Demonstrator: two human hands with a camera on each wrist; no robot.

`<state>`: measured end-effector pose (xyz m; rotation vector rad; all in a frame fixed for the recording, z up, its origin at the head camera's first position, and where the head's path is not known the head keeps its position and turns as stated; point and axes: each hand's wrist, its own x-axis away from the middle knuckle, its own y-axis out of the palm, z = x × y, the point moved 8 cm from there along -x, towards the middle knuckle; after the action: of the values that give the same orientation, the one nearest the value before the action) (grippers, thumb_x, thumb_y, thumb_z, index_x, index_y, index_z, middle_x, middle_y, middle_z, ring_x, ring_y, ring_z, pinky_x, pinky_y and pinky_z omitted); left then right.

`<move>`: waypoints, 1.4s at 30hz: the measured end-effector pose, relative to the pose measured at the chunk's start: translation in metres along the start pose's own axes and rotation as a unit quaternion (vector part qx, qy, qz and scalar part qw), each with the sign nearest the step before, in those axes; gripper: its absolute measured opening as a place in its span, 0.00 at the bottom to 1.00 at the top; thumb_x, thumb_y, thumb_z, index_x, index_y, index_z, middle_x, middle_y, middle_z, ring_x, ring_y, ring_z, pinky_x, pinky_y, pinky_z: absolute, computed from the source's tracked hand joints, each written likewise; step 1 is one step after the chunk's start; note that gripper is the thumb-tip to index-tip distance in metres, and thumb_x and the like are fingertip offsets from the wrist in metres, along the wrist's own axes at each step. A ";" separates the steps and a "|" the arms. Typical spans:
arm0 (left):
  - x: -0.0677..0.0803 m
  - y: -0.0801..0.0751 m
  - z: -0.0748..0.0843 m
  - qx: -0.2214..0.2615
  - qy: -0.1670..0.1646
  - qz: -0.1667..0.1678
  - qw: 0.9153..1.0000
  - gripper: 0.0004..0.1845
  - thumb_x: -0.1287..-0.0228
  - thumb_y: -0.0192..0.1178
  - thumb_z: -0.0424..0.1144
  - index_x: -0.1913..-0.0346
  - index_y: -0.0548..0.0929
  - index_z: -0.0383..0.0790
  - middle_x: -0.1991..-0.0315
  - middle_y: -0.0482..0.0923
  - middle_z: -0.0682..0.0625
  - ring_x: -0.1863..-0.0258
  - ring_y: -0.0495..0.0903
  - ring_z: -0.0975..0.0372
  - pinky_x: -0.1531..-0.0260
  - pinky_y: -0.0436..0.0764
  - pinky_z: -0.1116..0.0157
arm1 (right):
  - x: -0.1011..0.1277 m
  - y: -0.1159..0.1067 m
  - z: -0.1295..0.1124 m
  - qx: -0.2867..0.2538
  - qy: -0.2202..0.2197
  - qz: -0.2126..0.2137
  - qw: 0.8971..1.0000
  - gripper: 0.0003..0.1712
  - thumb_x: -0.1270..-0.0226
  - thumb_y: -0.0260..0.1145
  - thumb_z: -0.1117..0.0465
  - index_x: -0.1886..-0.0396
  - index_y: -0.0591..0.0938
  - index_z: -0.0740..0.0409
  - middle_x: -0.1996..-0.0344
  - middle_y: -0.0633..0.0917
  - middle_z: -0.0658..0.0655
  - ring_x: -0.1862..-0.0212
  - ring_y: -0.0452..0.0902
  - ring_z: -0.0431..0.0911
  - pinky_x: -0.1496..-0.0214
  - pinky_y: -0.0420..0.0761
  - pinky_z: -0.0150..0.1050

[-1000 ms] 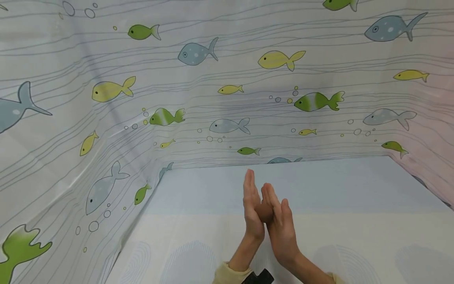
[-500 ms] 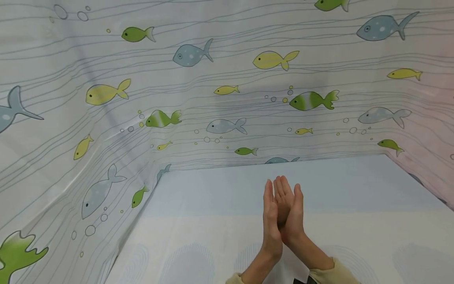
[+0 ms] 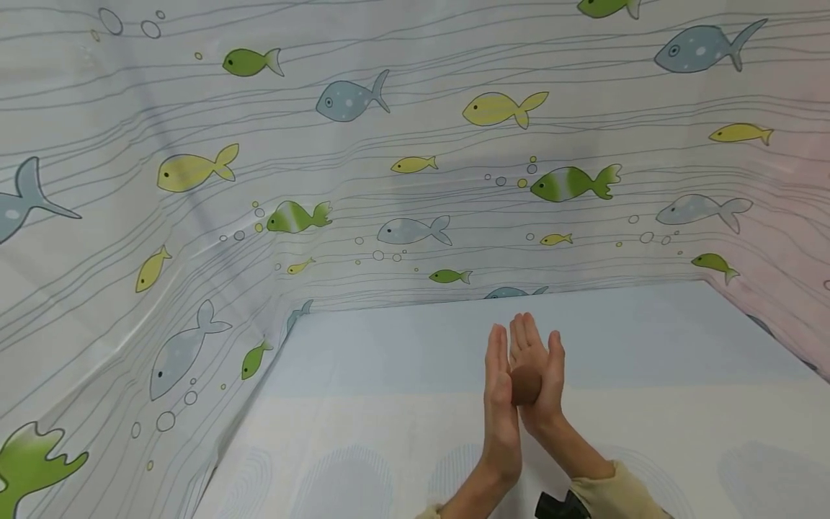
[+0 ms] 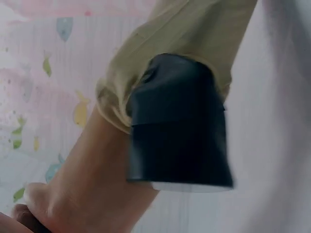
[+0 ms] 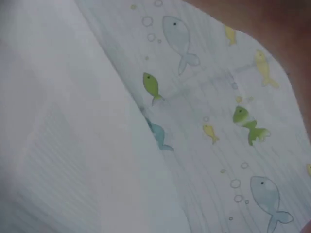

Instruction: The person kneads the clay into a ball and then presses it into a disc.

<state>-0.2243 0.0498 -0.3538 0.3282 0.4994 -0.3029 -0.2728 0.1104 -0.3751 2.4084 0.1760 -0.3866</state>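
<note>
In the head view a brown ball (image 3: 526,385), smooth and roundish, sits between the two upright palms. My left hand (image 3: 501,418) stands edge-on at its left side, fingers straight and pointing up. On the other side my right hand (image 3: 546,393) has its palm turned toward the ball, with straight fingers and the thumb apart. The left wrist view mostly holds the right forearm (image 4: 92,174), and a dark bit of the ball (image 4: 30,221) peeks out at the lower left. Only blurred skin (image 5: 277,24) borders the right wrist view; the ball is outside it.
Below the hands spreads a pale table surface (image 3: 363,418) in blue and cream. Fish-printed sheeting (image 3: 415,194) encloses it at the back and sides. A black wrist device (image 3: 561,506) sits by the beige right sleeve (image 3: 612,490).
Both hands have shifted right together since the first frame. The palms slide against each other, and the ball, mostly hidden half a second ago, now shows between them.
</note>
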 end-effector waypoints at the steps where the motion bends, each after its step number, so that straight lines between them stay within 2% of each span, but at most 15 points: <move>1: -0.001 -0.001 0.001 -0.002 0.002 0.005 1.000 0.32 0.23 0.28 0.48 0.20 0.42 0.46 0.20 0.41 0.51 0.21 0.38 0.61 0.29 0.45 0.76 | 0.001 0.002 0.001 -0.001 -0.001 -0.006 1.000 0.45 0.25 0.25 0.34 0.23 0.24 0.54 0.22 0.26 0.51 0.22 0.18 0.46 0.23 0.25 0.43; 4: -0.003 -0.009 -0.001 -0.008 -0.008 0.024 1.000 0.32 0.23 0.28 0.47 0.20 0.44 0.47 0.20 0.42 0.52 0.21 0.40 0.60 0.30 0.46 0.76 | 0.007 0.013 0.006 0.007 -0.001 -0.035 0.999 0.43 0.25 0.21 0.35 0.23 0.24 0.53 0.22 0.26 0.50 0.22 0.19 0.45 0.23 0.27 0.41; 8: -0.006 -0.022 -0.011 -0.012 -0.037 0.062 0.997 0.31 0.24 0.31 0.49 0.20 0.46 0.50 0.21 0.45 0.54 0.22 0.43 0.59 0.30 0.49 0.76 | 0.018 0.028 0.013 0.056 -0.006 -0.069 0.996 0.41 0.25 0.17 0.37 0.22 0.25 0.52 0.21 0.27 0.48 0.22 0.21 0.43 0.22 0.33 0.34; 14: -0.007 -0.036 -0.018 -0.024 -0.045 0.105 0.993 0.32 0.23 0.35 0.49 0.21 0.49 0.47 0.21 0.48 0.52 0.22 0.48 0.59 0.32 0.51 0.78 | 0.028 0.032 0.022 0.115 -0.008 -0.054 0.992 0.38 0.24 0.17 0.39 0.20 0.30 0.50 0.20 0.32 0.48 0.21 0.26 0.42 0.27 0.44 0.24; 18: -0.010 -0.043 -0.016 -0.008 -0.030 0.115 0.993 0.32 0.23 0.34 0.49 0.21 0.47 0.44 0.21 0.47 0.51 0.22 0.47 0.58 0.30 0.52 0.75 | 0.034 0.037 0.024 0.130 -0.012 -0.052 0.990 0.37 0.24 0.16 0.41 0.20 0.31 0.49 0.20 0.35 0.48 0.21 0.28 0.41 0.28 0.46 0.21; 24: -0.016 -0.054 -0.012 0.032 -0.020 0.129 0.991 0.32 0.22 0.33 0.50 0.21 0.47 0.47 0.21 0.44 0.53 0.21 0.41 0.59 0.25 0.47 0.59 | 0.044 0.049 0.027 0.144 -0.015 -0.066 0.987 0.34 0.23 0.15 0.44 0.20 0.30 0.43 0.20 0.35 0.49 0.21 0.34 0.36 0.29 0.47 0.20; 27: -0.018 -0.056 -0.012 0.059 -0.020 0.132 0.989 0.32 0.23 0.34 0.49 0.21 0.46 0.47 0.21 0.42 0.54 0.21 0.38 0.59 0.25 0.44 0.54 | 0.047 0.052 0.028 0.140 -0.006 -0.067 0.988 0.33 0.22 0.15 0.44 0.21 0.30 0.41 0.20 0.35 0.48 0.22 0.34 0.34 0.30 0.46 0.19; 32: -0.022 -0.064 -0.009 0.078 -0.015 0.133 0.988 0.33 0.24 0.34 0.49 0.20 0.43 0.45 0.20 0.40 0.52 0.21 0.35 0.58 0.25 0.38 0.49 | 0.053 0.057 0.033 0.136 0.006 -0.076 0.988 0.32 0.22 0.15 0.43 0.22 0.27 0.37 0.21 0.33 0.47 0.23 0.31 0.30 0.32 0.45 0.19; 35: -0.026 -0.073 -0.003 0.078 -0.006 0.143 0.987 0.33 0.23 0.33 0.49 0.20 0.42 0.44 0.20 0.40 0.51 0.21 0.34 0.58 0.25 0.35 0.51 | 0.058 0.064 0.036 0.129 -0.008 -0.101 0.987 0.31 0.21 0.15 0.46 0.23 0.24 0.39 0.21 0.30 0.52 0.24 0.34 0.25 0.32 0.48 0.19; 38: -0.029 -0.082 0.004 0.087 0.003 0.151 0.985 0.33 0.22 0.31 0.50 0.20 0.42 0.44 0.20 0.39 0.51 0.21 0.34 0.59 0.25 0.33 0.52 | 0.063 0.072 0.037 0.115 -0.019 -0.133 0.984 0.32 0.21 0.16 0.48 0.24 0.21 0.43 0.23 0.26 0.57 0.25 0.34 0.23 0.29 0.46 0.23; 40: -0.032 -0.086 0.008 0.091 0.005 0.152 0.984 0.32 0.22 0.29 0.50 0.20 0.41 0.46 0.20 0.38 0.51 0.21 0.33 0.59 0.25 0.32 0.53 | 0.064 0.077 0.038 0.107 -0.012 -0.152 0.982 0.32 0.22 0.15 0.48 0.25 0.19 0.44 0.24 0.23 0.56 0.24 0.28 0.27 0.24 0.38 0.36; 42: -0.033 -0.088 0.010 0.093 0.010 0.148 0.985 0.32 0.22 0.28 0.50 0.20 0.41 0.46 0.20 0.37 0.52 0.21 0.32 0.60 0.25 0.31 0.53 | 0.063 0.079 0.037 0.106 0.005 -0.160 0.981 0.32 0.22 0.15 0.46 0.25 0.19 0.43 0.23 0.23 0.53 0.23 0.22 0.35 0.24 0.29 0.50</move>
<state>-0.2796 -0.0269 -0.3488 0.5804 0.4359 -0.0568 -0.2041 0.0273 -0.3738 2.5954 0.5561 -0.5643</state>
